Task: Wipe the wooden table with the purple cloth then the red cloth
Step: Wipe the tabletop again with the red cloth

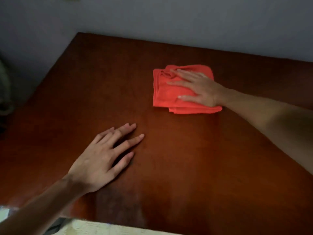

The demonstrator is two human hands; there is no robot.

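On the left, the left hand [100, 160] lies flat on the table [194, 163] with its fingers straight and a little spread. It holds nothing. Near the middle, the wood looks dark and shiny. To the right and farther back, the red cloth [166, 97] lies folded on the table. The right hand [198, 87] presses down on top of it with flat, spread fingers, not curled around it. No purple cloth can be seen anywhere. So it looks like the purple part is likely done and the red wiping is on now. How much of the table is left to wipe cannot be told. There are no bowls, boxes or other containers here.
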